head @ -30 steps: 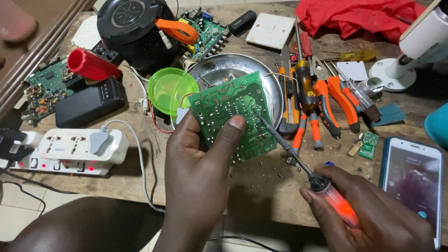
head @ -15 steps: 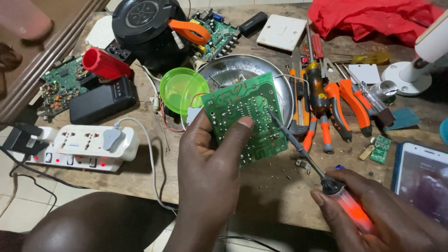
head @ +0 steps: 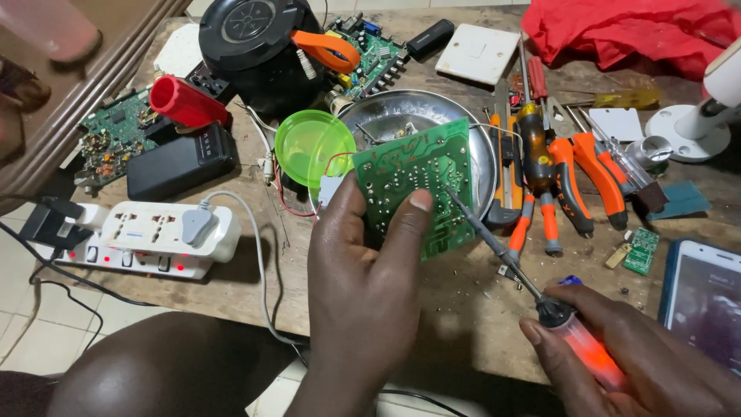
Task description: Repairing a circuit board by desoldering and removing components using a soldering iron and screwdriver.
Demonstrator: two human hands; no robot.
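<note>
A worn wooden desk (head: pixel 463 309) full of scratches and crumbs, with pale floor tiles (head: pixel 31 340) below its left edge. Near the middle, a shiny metal bowl (head: pixel 409 116), with nothing to be seen in the part that shows. Just beside it on the left, a bright green plastic lid (head: pixel 309 147). At the back edge, a round black speaker (head: pixel 255 38) and a white switch plate (head: pixel 478 52); in the back right corner, a red cloth (head: pixel 625 31). By the left edge, a white power strip (head: pixel 147 235) with a plug in it. Right of the bowl, orange pliers (head: pixel 575 181) in a row. Left hand (head: pixel 363 286) closed around a green circuit board (head: pixel 417 181), held tilted over the bowl. Right hand (head: pixel 641 363) gripping an orange-handled soldering iron (head: pixel 540 297), tip touching the board's right side.
</note>
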